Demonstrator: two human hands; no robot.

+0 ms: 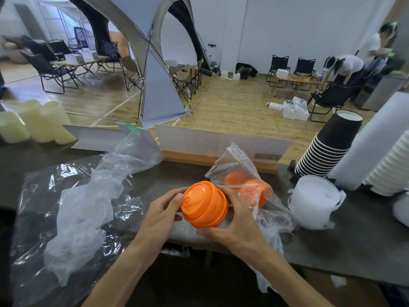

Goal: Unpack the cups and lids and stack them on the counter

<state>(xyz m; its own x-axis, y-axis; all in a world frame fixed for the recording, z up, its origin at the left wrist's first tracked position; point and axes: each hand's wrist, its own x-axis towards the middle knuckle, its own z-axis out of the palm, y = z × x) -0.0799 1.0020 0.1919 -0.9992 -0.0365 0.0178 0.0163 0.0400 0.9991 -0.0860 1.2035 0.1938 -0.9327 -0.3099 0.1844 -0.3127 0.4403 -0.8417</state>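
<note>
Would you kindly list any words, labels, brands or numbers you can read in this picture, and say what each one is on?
No text can be read.
Stack of orange plastic lids held by the left hand and right hand: an embossed curved mark, no legible letters.
Small plaque on the wooden divider base: too blurred to read.
Stack of black paper cups: no print visible.

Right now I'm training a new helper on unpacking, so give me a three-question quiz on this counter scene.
1. True or false: both hands hold the stack of orange lids.
2. Where are the remaining orange lids? A) in the clear plastic bag B) on the black paper cups C) on the floor
3. Fill in: the black paper cups stand rim ____ on the counter.

Key: 1 true: the left hand and right hand each have a grip on it. 2 A. 3 down.
</note>
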